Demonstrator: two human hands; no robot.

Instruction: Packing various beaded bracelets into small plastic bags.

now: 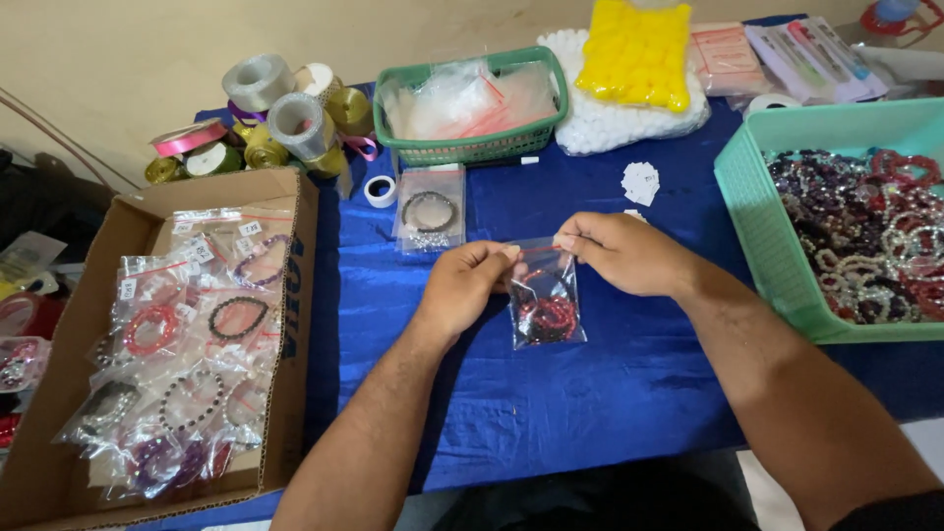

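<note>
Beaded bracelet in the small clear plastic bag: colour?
Red, with some dark beads; head view shows it.

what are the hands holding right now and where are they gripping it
Both hands, left hand and right hand, pinch the top edge of a small clear plastic bag with red bead bracelets inside, one at each upper corner.

Bead tray [762, 236] — cut off rightward; beads perhaps indistinct.

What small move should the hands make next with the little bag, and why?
Probably press the top strip shut, pinching along it. Both the left hand and the right hand hold the top corners of the small clear bag, and red bracelets already sit inside.
</note>
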